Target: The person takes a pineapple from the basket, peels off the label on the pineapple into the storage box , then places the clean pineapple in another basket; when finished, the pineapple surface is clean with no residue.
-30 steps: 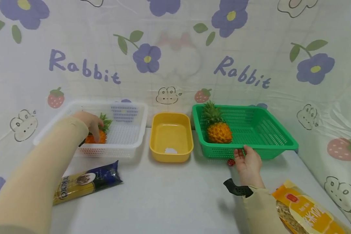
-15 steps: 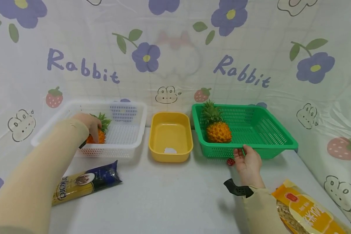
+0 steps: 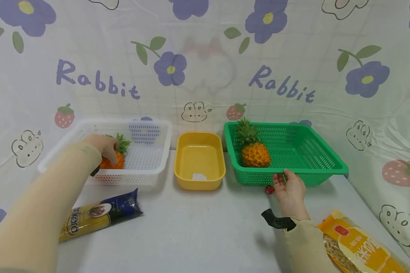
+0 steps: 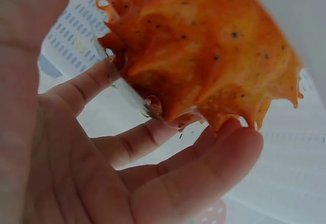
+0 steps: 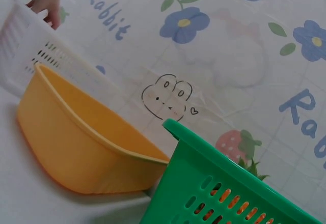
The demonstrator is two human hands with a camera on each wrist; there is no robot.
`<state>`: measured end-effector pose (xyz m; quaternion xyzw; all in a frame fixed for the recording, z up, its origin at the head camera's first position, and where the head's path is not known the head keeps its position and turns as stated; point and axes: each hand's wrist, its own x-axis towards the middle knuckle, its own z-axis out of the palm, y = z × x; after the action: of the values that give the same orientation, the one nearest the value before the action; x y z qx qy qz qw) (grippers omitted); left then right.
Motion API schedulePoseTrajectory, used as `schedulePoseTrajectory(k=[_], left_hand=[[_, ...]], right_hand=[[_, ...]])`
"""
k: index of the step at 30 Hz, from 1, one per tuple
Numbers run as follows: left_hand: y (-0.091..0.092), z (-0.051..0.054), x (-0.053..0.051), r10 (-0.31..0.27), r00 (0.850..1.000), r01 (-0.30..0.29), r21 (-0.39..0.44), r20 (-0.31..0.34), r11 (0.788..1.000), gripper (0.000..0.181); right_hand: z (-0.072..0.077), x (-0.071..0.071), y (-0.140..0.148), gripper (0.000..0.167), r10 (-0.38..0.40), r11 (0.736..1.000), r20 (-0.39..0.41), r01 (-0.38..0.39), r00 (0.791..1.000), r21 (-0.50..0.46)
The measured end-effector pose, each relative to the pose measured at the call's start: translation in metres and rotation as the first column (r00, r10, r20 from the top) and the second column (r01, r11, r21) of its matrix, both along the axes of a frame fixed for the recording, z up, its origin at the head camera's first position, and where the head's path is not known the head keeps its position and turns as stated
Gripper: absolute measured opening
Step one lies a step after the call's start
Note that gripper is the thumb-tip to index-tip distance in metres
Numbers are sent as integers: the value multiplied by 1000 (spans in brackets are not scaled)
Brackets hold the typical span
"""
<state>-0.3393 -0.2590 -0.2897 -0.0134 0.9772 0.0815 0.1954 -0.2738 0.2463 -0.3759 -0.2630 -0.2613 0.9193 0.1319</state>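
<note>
My left hand [image 3: 104, 148] reaches into the white basket [image 3: 153, 171] and holds a small pineapple [image 3: 120, 161]. In the left wrist view, its fingers [image 4: 193, 183] curve around the spiky orange pineapple [image 4: 204, 56]. The hand hides part of the fruit in the head view. Over on the right, my right hand [image 3: 289, 191] grips the front rim of the green basket [image 3: 314, 171], thumb at the rim and fingers against the outer wall. Another pineapple [image 3: 255, 154] leans inside that basket. The right wrist view does not show the right hand's fingers.
Between the baskets stands a yellow tub [image 3: 199, 184] with a white patch inside. A small dark red round thing [image 3: 269, 189] lies by the right fingers. A blue-and-gold pasta packet [image 3: 102, 214] lies front left, an orange food packet [image 3: 360, 246] front right. A printed curtain [image 3: 205, 87] hangs behind.
The left hand has shifted slightly lower around the pineapple in the white basket. The right hand keeps its place at the green basket's rim.
</note>
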Motion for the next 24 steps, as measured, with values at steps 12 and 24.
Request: schedulePoseTrajectory(k=[12,24], left_hand=[[-5,16,-4,-157,987,153,-98,-37,983,57],[12,33,-9,-291,951,285,-69,-103,956,64]], right_hand=[[3,1,-2,26,1,999,0,-1,1000,-39],[7,2,1,22,42,998,25,-41,999,-57]])
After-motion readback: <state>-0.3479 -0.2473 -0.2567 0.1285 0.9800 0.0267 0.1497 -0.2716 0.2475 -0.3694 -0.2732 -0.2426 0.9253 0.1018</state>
